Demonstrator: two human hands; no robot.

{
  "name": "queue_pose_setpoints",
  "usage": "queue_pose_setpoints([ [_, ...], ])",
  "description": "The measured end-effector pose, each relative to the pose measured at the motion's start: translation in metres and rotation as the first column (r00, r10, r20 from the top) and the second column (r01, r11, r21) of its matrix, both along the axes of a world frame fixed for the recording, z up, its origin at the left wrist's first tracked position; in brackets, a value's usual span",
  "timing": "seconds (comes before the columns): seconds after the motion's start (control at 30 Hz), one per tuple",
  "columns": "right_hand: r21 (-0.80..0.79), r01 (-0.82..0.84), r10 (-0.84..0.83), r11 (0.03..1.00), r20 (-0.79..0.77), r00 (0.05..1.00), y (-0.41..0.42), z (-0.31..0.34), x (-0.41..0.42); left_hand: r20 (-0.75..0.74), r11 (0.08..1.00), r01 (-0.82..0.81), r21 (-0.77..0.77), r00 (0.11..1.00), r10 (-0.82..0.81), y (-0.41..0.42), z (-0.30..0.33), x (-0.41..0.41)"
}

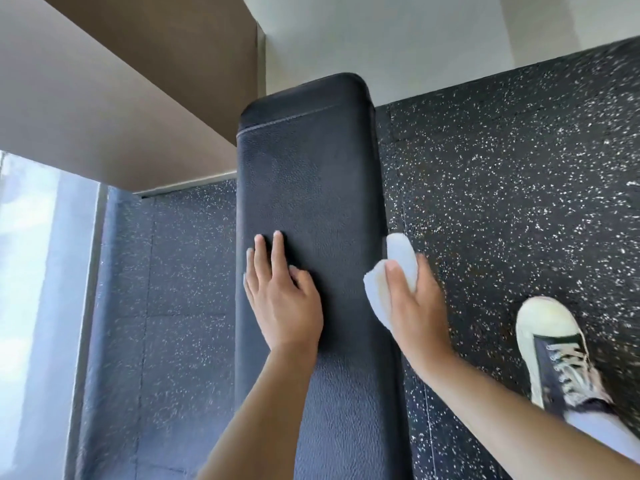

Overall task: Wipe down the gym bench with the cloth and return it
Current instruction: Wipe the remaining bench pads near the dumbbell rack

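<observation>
A gym corner is showing from the head camera, looking down: black rubber flooring (pixel 502 188) flecked with white is covering the ground, a pale wall is rising at the far end, a tan boxed-in ledge (pixel 114 98) is jutting out on the left, and bright window glass is running down the far left edge.

A long black padded bench (pixel 311 174) is stretching away from the viewer down the middle of the picture, its grained vinyl top reaching almost to the wall.

The person's left hand (pixel 282 289) is lying flat on the left part of the pad, fingers straight and holding nothing, apparently bracing.

The right hand (pixel 414 299) is gripping a white cloth (pixel 398 258), bunched into a wad, with the thumb and fingers wrapped around it. The cloth is sitting at the bench's right edge, partly over the floor; whether it is pressing the side of the pad cannot be told.

A dark-and-white sneaker (pixel 554 344) is standing on the floor to the right, near the bench.

Several things could go wrong from here. The far half of the pad looks out of easy reach, so short strokes could be leaving the wall end unwiped. The wadded cloth is offering little flat surface, so it could be skipping over the grained vinyl or the seam near the far end. Working along the edge, the cloth could be slipping from the hand onto the floor and picking up grit. The resting left palm is also covering a patch that would need wiping, and could be putting fresh marks on the pad.
</observation>
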State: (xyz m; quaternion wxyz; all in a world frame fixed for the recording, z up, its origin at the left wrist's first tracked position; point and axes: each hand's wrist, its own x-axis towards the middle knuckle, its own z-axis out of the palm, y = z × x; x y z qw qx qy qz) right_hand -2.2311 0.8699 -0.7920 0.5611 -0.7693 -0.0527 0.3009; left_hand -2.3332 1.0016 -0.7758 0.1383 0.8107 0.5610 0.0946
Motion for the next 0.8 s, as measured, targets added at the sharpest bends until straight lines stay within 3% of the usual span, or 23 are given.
queue_pose_setpoints([
  [0.17, -0.052, -0.061, 0.06, 0.997, -0.02, 0.998, -0.064, 0.008, -0.061, -0.081, 0.982, 0.188, 0.002, 0.979, -0.187, -0.119, 0.005, -0.122],
  [0.3, 0.002, -0.016, 0.017, 1.0, -0.03, 0.999, -0.018, 0.005, -0.018, -0.125, 0.98, 0.2, 0.003, 0.972, -0.199, -0.168, 0.005, -0.164],
  [0.47, -0.026, 0.055, -0.054, 0.998, 0.029, 0.998, 0.04, -0.005, 0.034, -0.113, 0.98, 0.197, 0.004, 0.974, -0.196, -0.171, 0.005, -0.163],
  [0.67, 0.042, 0.052, -0.052, 0.998, 0.019, 0.998, -0.045, -0.003, -0.06, -0.115, 0.977, 0.211, 0.03, 0.972, -0.206, -0.17, 0.001, -0.167],
  [0.8, -0.046, 0.002, -0.003, 0.999, -0.028, 1.0, -0.125, 0.006, -0.137, -0.107, 0.977, 0.208, 0.043, 0.973, -0.202, -0.172, 0.001, -0.168],
])
